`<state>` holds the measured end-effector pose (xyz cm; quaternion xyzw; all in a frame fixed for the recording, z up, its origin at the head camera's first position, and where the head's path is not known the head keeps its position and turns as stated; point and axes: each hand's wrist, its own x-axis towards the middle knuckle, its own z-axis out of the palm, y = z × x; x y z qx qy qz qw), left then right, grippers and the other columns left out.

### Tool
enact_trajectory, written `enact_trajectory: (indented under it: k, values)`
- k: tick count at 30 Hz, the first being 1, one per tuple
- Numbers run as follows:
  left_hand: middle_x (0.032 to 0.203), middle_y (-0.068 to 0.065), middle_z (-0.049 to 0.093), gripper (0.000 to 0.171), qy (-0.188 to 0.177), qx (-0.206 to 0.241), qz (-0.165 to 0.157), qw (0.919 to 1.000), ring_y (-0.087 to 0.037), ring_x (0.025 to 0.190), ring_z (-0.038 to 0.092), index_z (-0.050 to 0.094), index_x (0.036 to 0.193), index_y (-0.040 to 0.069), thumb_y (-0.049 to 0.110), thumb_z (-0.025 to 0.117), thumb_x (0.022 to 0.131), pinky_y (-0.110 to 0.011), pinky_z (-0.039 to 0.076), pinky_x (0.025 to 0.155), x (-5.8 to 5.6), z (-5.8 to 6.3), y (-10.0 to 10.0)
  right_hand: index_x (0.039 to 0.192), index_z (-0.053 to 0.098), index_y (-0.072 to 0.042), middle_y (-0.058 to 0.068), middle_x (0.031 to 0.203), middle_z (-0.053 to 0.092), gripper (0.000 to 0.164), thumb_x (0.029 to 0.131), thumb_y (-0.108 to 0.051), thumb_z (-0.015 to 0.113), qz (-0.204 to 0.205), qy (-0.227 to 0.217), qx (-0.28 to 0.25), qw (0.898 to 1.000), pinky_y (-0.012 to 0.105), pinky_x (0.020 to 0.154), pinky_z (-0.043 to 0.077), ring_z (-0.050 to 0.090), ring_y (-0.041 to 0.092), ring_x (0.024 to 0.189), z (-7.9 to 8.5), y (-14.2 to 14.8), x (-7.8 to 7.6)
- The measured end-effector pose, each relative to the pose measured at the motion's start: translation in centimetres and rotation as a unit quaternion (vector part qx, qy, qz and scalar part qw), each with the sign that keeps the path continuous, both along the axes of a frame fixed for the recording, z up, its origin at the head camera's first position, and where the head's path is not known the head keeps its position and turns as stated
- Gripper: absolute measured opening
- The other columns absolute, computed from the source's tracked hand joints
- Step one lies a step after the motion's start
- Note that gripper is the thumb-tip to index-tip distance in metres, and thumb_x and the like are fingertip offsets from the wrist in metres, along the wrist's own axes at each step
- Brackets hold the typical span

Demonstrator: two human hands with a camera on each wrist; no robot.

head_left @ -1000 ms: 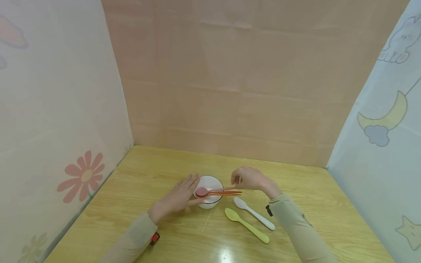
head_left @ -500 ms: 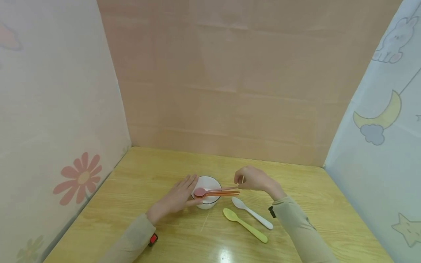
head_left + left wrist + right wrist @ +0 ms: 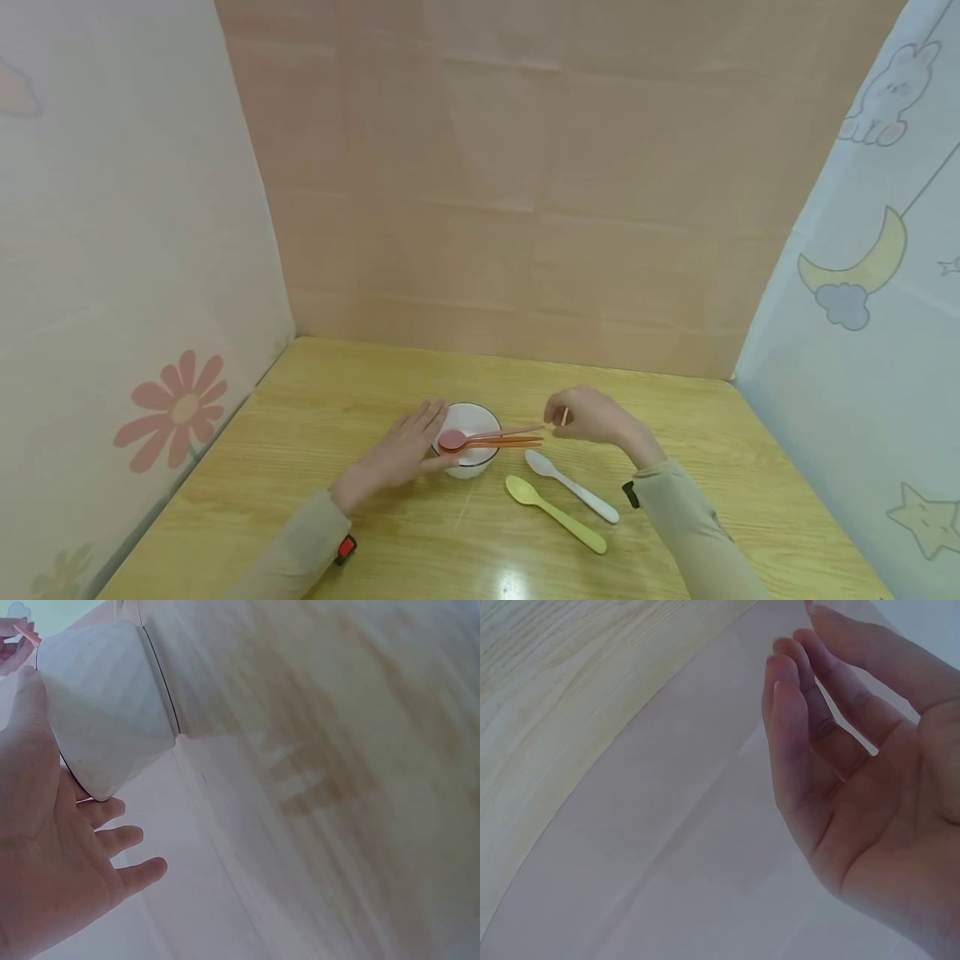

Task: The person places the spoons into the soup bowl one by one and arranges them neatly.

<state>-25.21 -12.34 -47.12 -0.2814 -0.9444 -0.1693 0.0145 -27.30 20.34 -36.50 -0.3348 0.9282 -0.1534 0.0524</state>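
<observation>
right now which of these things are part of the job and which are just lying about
In the job, I'd say:
bowl, left hand against it
pink spoon, jutting out of it, right hand nearby
orange cutlery, likewise jutting out

Seemingly just lying about:
white spoon, untouched on the table
yellow spoon, beside it

The right hand [image 3: 592, 414] has drawn away from the pink spoon [image 3: 453, 440]; fingers now apart.

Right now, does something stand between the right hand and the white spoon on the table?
Nothing visible does. In the head view, only tabletop lies between the right hand and the white spoon. The nearest possible obstacles, the handle tip of the pink spoon and the orange handles, sit left of that path.
</observation>
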Motion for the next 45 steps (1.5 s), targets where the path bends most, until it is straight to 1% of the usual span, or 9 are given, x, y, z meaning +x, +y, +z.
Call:
enact_trajectory:
  k: [6,13,16,18,23,27,32,39,45]
  values:
    - [0.165,-0.017,0.021,0.090,0.003,-0.001,0.003,1.0000,-0.041,0.152,0.020,0.022,0.157,0.000,0.061,0.050,0.096,-0.060,0.027,0.119,0.1,-0.1,-0.1,0.097,0.071,-0.008,0.007,0.092,0.072,0.011,0.086,-0.007,0.073,-0.003,-0.006,-0.011,1.000,0.020,0.066,0.050,0.062,0.007,0.075,-0.4,0.6,0.6]
    - [0.165,-0.017,0.020,0.091,-0.005,0.007,0.005,1.0000,-0.041,0.153,0.020,0.021,0.157,0.001,0.061,0.051,0.096,-0.061,0.026,0.120,0.2,0.1,-0.1,0.098,0.070,-0.009,0.004,0.090,0.072,0.012,0.086,-0.007,0.073,-0.011,-0.005,-0.021,1.000,0.019,0.067,0.051,0.064,0.010,0.077,-0.6,1.3,1.2]
    - [0.165,-0.018,0.020,0.091,-0.005,0.007,0.005,1.0000,-0.041,0.153,0.019,0.020,0.157,0.001,0.061,0.050,0.096,-0.060,0.026,0.120,0.2,0.1,-0.1,0.098,0.070,-0.008,0.006,0.090,0.072,0.013,0.086,-0.007,0.073,-0.013,-0.008,-0.026,1.000,0.019,0.067,0.051,0.064,0.010,0.076,-0.8,1.6,1.4]
    - [0.165,-0.017,0.020,0.091,-0.004,0.007,0.005,1.0000,-0.041,0.153,0.020,0.020,0.157,0.001,0.061,0.050,0.096,-0.060,0.026,0.120,0.2,0.1,-0.1,0.099,0.070,-0.008,0.005,0.088,0.071,0.014,0.086,-0.008,0.074,-0.015,-0.009,-0.026,0.999,0.019,0.066,0.051,0.063,0.009,0.076,-1.1,1.7,1.5]
    - [0.166,-0.017,0.020,0.090,-0.003,0.005,0.006,1.0000,-0.041,0.153,0.020,0.020,0.157,0.002,0.061,0.050,0.096,-0.060,0.026,0.120,0.1,0.1,0.0,0.100,0.069,-0.007,0.004,0.089,0.070,0.015,0.086,-0.009,0.073,-0.015,-0.018,-0.031,0.999,0.019,0.067,0.051,0.062,0.006,0.076,-1.7,2.2,1.9]
    - [0.165,-0.018,0.021,0.090,-0.002,0.010,0.004,0.9999,-0.042,0.152,0.020,0.021,0.157,0.000,0.059,0.052,0.096,-0.060,0.026,0.120,0.2,0.2,0.1,0.100,0.069,-0.006,0.005,0.089,0.070,0.014,0.087,-0.008,0.073,-0.014,-0.028,-0.039,0.999,0.019,0.067,0.052,0.062,0.006,0.076,-2.2,2.6,2.2]
    - [0.165,-0.019,0.020,0.091,-0.013,0.018,0.003,0.9997,-0.042,0.153,0.019,0.020,0.157,0.000,0.058,0.054,0.096,-0.061,0.026,0.120,0.3,0.5,0.1,0.100,0.069,-0.005,0.005,0.087,0.069,0.014,0.086,-0.005,0.073,-0.020,-0.039,-0.049,0.998,0.019,0.067,0.053,0.062,0.007,0.076,-2.8,2.9,2.7]
    - [0.165,-0.018,0.019,0.091,-0.018,0.015,0.003,0.9997,-0.042,0.153,0.018,0.019,0.157,0.000,0.058,0.054,0.096,-0.060,0.025,0.120,0.2,0.5,0.2,0.100,0.070,-0.003,0.001,0.085,0.069,0.014,0.086,-0.005,0.073,-0.022,-0.042,-0.060,0.997,0.019,0.066,0.053,0.063,0.008,0.076,-4.3,4.0,3.2]
    - [0.166,-0.018,0.019,0.090,-0.014,0.011,0.003,0.9998,-0.041,0.153,0.019,0.019,0.157,0.000,0.058,0.053,0.096,-0.060,0.025,0.120,0.3,0.5,0.3,0.098,0.069,-0.002,0.003,0.085,0.069,0.013,0.086,-0.002,0.072,-0.021,-0.045,-0.067,0.996,0.020,0.065,0.053,0.062,0.005,0.075,-5.3,4.8,3.6]
